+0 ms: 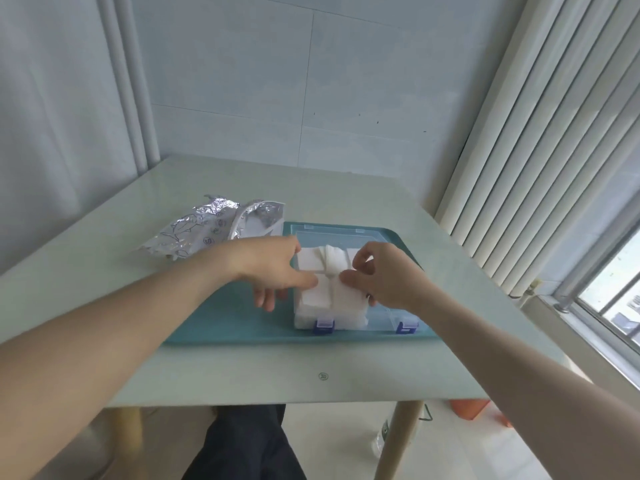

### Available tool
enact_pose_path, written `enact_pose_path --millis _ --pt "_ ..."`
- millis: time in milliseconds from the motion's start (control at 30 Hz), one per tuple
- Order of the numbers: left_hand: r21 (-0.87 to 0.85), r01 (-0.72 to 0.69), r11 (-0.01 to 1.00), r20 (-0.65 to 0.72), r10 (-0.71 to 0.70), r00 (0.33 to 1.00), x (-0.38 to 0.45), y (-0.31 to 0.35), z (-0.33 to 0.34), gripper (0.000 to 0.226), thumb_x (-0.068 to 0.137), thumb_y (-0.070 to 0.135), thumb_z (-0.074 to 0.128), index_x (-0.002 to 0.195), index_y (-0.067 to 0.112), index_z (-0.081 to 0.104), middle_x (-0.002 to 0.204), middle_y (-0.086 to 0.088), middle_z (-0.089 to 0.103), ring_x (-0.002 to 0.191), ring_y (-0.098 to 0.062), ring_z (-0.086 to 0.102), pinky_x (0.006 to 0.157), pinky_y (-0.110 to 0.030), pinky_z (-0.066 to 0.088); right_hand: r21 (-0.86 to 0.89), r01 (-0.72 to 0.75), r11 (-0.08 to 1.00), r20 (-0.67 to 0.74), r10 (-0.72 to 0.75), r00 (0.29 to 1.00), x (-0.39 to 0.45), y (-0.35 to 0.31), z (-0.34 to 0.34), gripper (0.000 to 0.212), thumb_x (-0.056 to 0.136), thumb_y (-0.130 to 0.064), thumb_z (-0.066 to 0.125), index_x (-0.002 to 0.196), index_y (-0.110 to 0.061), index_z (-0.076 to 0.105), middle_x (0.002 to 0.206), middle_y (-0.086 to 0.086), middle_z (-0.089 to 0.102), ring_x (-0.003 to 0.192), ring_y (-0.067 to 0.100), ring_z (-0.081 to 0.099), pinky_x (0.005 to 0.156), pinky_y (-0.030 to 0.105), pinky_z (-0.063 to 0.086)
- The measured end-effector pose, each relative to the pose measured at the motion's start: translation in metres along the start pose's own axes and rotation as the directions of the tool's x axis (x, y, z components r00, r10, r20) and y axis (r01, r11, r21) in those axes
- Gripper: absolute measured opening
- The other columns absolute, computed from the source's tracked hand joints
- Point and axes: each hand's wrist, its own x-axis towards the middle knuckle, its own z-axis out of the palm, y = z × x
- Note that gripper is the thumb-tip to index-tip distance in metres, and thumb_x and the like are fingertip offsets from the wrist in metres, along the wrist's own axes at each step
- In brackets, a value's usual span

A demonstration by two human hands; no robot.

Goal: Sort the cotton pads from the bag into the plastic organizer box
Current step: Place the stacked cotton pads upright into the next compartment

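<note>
- Pressing cotton pads point(329, 289) down into the clear plastic organizer box point(377, 320) on the teal tray point(228, 327), both hands work over the left compartments.
- Left hand point(273, 268) lies with straight fingers, thumb on the stack, grasping nothing.
- Right hand point(377, 275) pinches a pad's edge.
- Stacks look overfull: pads could spring out or stop the lid closing.
- The foil bag point(204, 230) lies far left; whether it is empty I cannot tell.

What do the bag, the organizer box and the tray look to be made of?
Bag: crinkled silvery foil or metallised film, shiny, with printed purple figures. Organizer box: clear hard plastic, see-through walls, blue latches. Tray: teal, smooth and matte, probably plastic. Cotton pads: soft white fibre, matte.
</note>
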Motion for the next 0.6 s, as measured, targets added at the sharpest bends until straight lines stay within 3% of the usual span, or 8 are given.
enact_pose_path --millis 133,200,300,400,467,600 --pt "-0.075 -0.022 0.997 -0.033 0.020 0.999 -0.005 0.006 0.010 0.060 0.096 0.037 0.059 0.139 0.009 0.027 0.054 0.007 0.069 0.044 -0.014 0.064 0.067 -0.030 0.055 -0.074 0.000 0.997 0.073 0.006 0.997 -0.009 -0.004 -0.001 0.018 0.096 -0.031 0.064 0.101 -0.021 0.050 0.103 0.002 0.066 0.070 0.018 0.064 0.065 0.027 0.047" --pt "-0.102 -0.030 0.994 -0.050 0.025 0.998 -0.008 0.008 0.010 0.056 0.096 0.035 0.059 0.135 0.006 0.031 0.051 0.007 0.067 0.043 -0.014 0.063 0.068 -0.032 0.056 -0.064 -0.027 0.998 0.118 0.035 0.992 -0.013 -0.003 -0.005 0.021 0.094 -0.024 0.064 0.109 -0.021 0.050 0.104 0.000 0.064 0.074 0.017 0.067 0.077 0.031 0.051" --pt "-0.108 -0.030 0.994 -0.052 0.024 0.998 -0.010 0.008 0.012 0.056 0.096 0.034 0.060 0.135 0.005 0.032 0.053 0.005 0.068 0.043 -0.015 0.063 0.069 -0.033 0.057 -0.002 -0.098 0.995 0.052 0.098 0.994 -0.015 0.002 -0.006 0.036 0.081 -0.019 0.077 0.106 -0.020 0.052 0.095 0.001 0.067 0.072 0.017 0.071 0.086 0.038 0.057" --pt "-0.103 -0.027 0.994 -0.052 0.021 0.998 -0.009 0.010 0.013 0.056 0.095 0.034 0.061 0.134 0.006 0.032 0.059 0.002 0.071 0.045 -0.017 0.064 0.071 -0.035 0.058 0.123 -0.159 0.980 0.018 0.158 0.987 -0.011 0.006 -0.005 0.042 0.070 -0.015 0.088 0.099 -0.013 0.059 0.086 0.005 0.072 0.065 0.019 0.075 0.079 0.040 0.062" --pt "-0.104 -0.029 0.994 -0.055 0.023 0.998 -0.008 0.009 0.014 0.056 0.095 0.035 0.061 0.134 0.007 0.032 0.063 0.000 0.073 0.046 -0.018 0.065 0.067 -0.032 0.058 0.211 -0.198 0.957 0.048 0.192 0.980 -0.007 0.007 -0.006 0.033 0.072 -0.013 0.089 0.091 -0.008 0.063 0.076 0.006 0.075 0.061 0.018 0.074 0.066 0.032 0.062" --pt "-0.085 -0.029 0.996 -0.058 0.024 0.998 -0.003 0.007 0.017 0.060 0.096 0.038 0.060 0.137 0.009 0.027 0.067 0.000 0.074 0.050 -0.017 0.067 0.072 -0.029 0.057 0.273 -0.256 0.927 0.123 0.230 0.965 -0.006 0.007 -0.012 0.023 0.080 -0.017 0.084 0.087 -0.014 0.062 0.063 0.000 0.073 0.056 0.008 0.068 0.051 0.018 0.049"
